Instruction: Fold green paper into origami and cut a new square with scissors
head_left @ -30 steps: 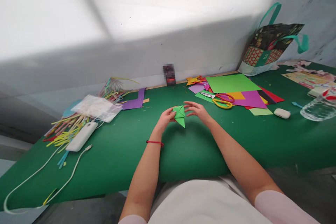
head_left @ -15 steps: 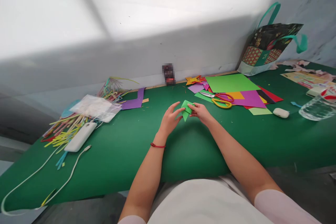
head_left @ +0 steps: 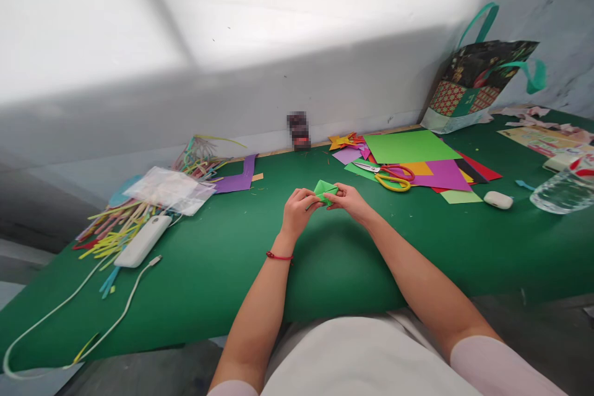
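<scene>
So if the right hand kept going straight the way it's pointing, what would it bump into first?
The right hand points left at the folded green paper it pinches; just behind that, probably the left hand.

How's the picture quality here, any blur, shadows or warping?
Head view: the folded green paper piece looks sharp; the small dark object behind it is pixelated; a broad shadow crosses the white wall; the edge of the green table bows, wide-angle warping.

Two hands, a left hand (head_left: 297, 209) and a right hand (head_left: 350, 198). One folded green paper (head_left: 323, 190), one pair of scissors (head_left: 390, 176), one power bank (head_left: 139, 241), one cable (head_left: 69, 312), one gift bag (head_left: 477, 83), one earbud case (head_left: 498, 200), one plastic pouch (head_left: 167, 189).
</scene>
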The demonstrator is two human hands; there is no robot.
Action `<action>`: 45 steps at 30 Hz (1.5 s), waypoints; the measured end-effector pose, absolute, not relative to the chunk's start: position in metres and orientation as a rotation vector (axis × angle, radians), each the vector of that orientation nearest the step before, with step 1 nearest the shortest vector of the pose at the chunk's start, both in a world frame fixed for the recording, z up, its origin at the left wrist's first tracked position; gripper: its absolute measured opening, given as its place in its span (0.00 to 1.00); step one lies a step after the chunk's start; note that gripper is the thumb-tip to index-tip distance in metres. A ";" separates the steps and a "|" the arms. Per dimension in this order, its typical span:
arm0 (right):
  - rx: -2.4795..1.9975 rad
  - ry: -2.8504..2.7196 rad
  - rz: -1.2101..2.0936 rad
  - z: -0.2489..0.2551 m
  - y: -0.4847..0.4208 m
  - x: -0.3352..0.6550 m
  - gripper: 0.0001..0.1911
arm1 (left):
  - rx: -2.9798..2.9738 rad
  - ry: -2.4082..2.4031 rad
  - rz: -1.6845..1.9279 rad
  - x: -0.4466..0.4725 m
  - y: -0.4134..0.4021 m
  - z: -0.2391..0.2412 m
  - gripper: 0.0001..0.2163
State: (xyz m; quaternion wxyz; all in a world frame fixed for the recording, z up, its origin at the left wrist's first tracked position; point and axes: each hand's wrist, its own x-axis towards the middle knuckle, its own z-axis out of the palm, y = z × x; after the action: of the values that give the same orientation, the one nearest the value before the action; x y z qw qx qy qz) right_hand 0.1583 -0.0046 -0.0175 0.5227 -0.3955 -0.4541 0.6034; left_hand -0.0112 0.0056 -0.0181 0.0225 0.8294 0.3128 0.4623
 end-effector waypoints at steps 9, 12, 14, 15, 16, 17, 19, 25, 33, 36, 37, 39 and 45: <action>-0.906 -1.179 1.383 -0.018 -0.006 0.153 0.24 | 2.062 1.048 1.568 0.002 0.003 -0.024 0.05; -0.897 -1.184 1.354 -0.020 -0.006 0.150 0.24 | 1.947 1.040 1.560 0.004 0.001 -0.025 0.06; -0.890 -1.182 1.343 -0.020 -0.005 0.149 0.24 | 1.870 1.033 1.530 0.006 0.000 -0.025 0.07; -0.887 -1.183 1.343 -0.021 -0.005 0.149 0.24 | 1.835 1.031 1.511 0.007 0.000 -0.026 0.07; -0.885 -1.185 1.344 -0.021 -0.005 0.149 0.24 | 1.805 1.031 1.491 0.007 0.000 -0.027 0.07; -0.884 -1.190 1.350 -0.021 -0.005 0.148 0.23 | 1.782 1.032 1.473 0.008 0.000 -0.028 0.08; -0.879 -1.204 1.377 -0.021 -0.006 0.148 0.23 | 1.749 1.047 1.453 0.008 0.000 -0.029 0.08; -0.861 -1.207 1.477 -0.021 -0.008 0.146 0.23 | 1.605 1.088 1.461 0.008 0.002 -0.029 0.10; -0.892 -1.238 1.466 -0.014 -0.010 0.151 0.25 | 1.713 1.073 1.366 0.007 0.000 -0.023 0.10; -0.877 -1.237 1.449 -0.013 -0.010 0.151 0.27 | 1.806 1.081 1.374 0.007 -0.002 -0.021 0.08; -0.872 -1.235 1.446 -0.013 -0.010 0.150 0.27 | 1.822 1.091 1.374 0.007 -0.002 -0.022 0.07; -0.874 -1.229 1.430 -0.013 -0.010 0.149 0.29 | 1.839 1.121 1.360 0.007 -0.002 -0.023 0.06; -0.944 -1.182 1.312 -0.016 -0.007 0.153 0.31 | 1.911 1.065 1.216 0.004 0.000 -0.023 0.12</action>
State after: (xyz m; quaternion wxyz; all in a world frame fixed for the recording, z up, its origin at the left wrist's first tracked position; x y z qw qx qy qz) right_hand 0.1530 -0.0066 -0.0155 0.5394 -0.3969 -0.4972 0.5517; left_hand 0.0041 0.0000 -0.0232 0.3139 0.7250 0.4039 0.4612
